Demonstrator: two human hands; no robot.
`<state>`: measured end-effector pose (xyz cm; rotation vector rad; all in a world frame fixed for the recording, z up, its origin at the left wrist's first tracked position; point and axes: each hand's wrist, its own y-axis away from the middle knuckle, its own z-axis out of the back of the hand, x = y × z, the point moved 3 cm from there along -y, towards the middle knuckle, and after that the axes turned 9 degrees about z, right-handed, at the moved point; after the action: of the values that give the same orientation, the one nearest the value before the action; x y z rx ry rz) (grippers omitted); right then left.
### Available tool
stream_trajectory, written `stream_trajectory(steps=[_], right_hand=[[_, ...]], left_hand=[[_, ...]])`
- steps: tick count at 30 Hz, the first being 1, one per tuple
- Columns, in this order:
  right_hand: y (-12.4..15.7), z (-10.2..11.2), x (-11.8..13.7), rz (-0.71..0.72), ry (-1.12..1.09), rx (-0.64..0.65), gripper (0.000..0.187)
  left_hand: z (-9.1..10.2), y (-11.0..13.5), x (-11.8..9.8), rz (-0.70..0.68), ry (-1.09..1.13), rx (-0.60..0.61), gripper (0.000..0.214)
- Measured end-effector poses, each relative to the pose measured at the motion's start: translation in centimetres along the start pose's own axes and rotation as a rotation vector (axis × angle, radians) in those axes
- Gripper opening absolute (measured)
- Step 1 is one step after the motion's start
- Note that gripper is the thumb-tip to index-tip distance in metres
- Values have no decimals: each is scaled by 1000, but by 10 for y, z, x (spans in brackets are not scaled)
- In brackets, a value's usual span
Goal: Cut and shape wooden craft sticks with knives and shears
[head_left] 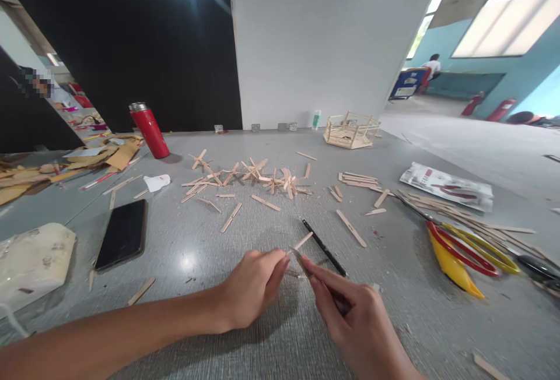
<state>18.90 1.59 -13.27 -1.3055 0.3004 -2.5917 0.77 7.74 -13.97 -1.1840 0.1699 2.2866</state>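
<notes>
Left hand [252, 288] pinches a thin flat wooden stick [303, 241] at its near end, fingers closed on it. Stick is pale, narrow, popsicle type, long axis running diagonal, far end pointing up and right, away from the person, raised just above the bench [245, 222]. Right hand [356, 324] grip closed around a slim knife-like tool [301, 263], dark handle mostly hidden in the fist, tip touching the stick close to the left fingertips. Tool type not fully clear.

Just beyond the hands lies a black pencil-like rod [324, 247], long axis diagonal, far end pointing up-left. Bench surface grey, fine woven-looking texture, slight glare spot near the left hand.

Mid bench: scattered pile of sticks [245, 177], same pale wood, some glued into crosses. Loose single sticks around, one at [351, 228]. Far back, a hexagonal stick-built basket frame [351, 130], open lattice sides. Small white-green glue bottle [315, 119] beside it, upright.

Left: black phone [122, 234], flat, glossy, screen up. Red cylindrical flask [149, 129] with metal cap, tilted slightly in the view. Cream plastic-wrapped pack [32, 263] at the left edge. Cardboard scraps [56, 167] far left.

Right: scissors with red and yellow loop handles [470, 252], printed plastic packet [446, 186], more sticks bunched between them.
</notes>
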Motion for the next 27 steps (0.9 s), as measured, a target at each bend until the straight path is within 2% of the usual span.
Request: stream_trajectory(steps=[3,9,15,21,24,27], right_hand=[[0,0,-2,-9,5,-6,51],[1,0,-3,-2,21,33,52],[1,0,-2,9,17,8,48],[1,1,-4,4,-21,-14,48],[2,2,-4,86,-27,-48,46],[6,6,2,260,51,-110,40]], left_hand=[[-1,0,0,12,-5,-20,35],[-1,1,-1,-22,-1,46,32],[1,-3,-2,46,18,-49,35],[6,-5,-4,82,105,-69,35],[10,-5,-7,107,193,-43,38],[10,-2,-13,128,306,19,43]])
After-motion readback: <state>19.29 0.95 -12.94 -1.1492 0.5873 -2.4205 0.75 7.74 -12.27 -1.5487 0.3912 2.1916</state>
